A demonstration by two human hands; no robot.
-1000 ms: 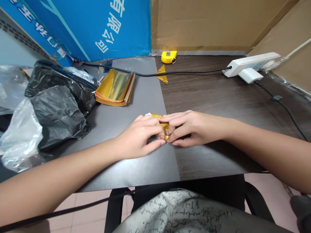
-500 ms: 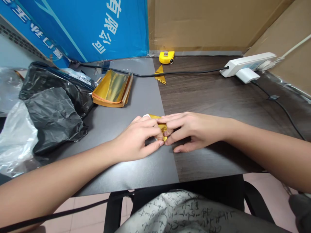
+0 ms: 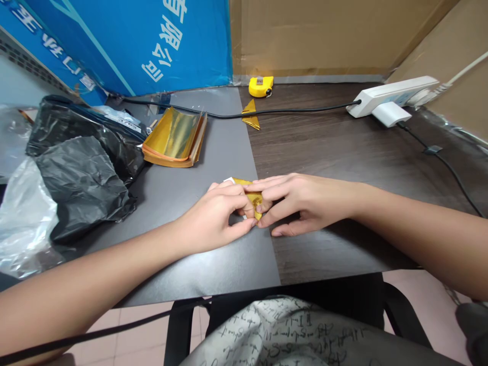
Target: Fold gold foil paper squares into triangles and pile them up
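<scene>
A small piece of gold foil paper (image 3: 254,200) with white edges lies on the desk, largely covered by my fingers. My left hand (image 3: 221,216) grips its left part, thumb and fingers curled together. From the right, my right hand (image 3: 299,203) presses on the same paper with its fingertips, the thumb lying apart on the desk. Behind my left hand sits a stack of gold foil sheets (image 3: 173,137). Farther back, a folded gold triangle (image 3: 250,121) lies under a black cable (image 3: 297,110).
A yellow tape measure (image 3: 261,87) stands at the back near a cardboard panel (image 3: 305,38). Crumpled black plastic (image 3: 84,178) and clear plastic (image 3: 26,218) cover the left side. A white power strip (image 3: 392,96) with plugs lies at the back right of the desk (image 3: 335,152).
The view has shifted slightly. Both hands stay on the gold paper, with only a small movement of the fingers.
</scene>
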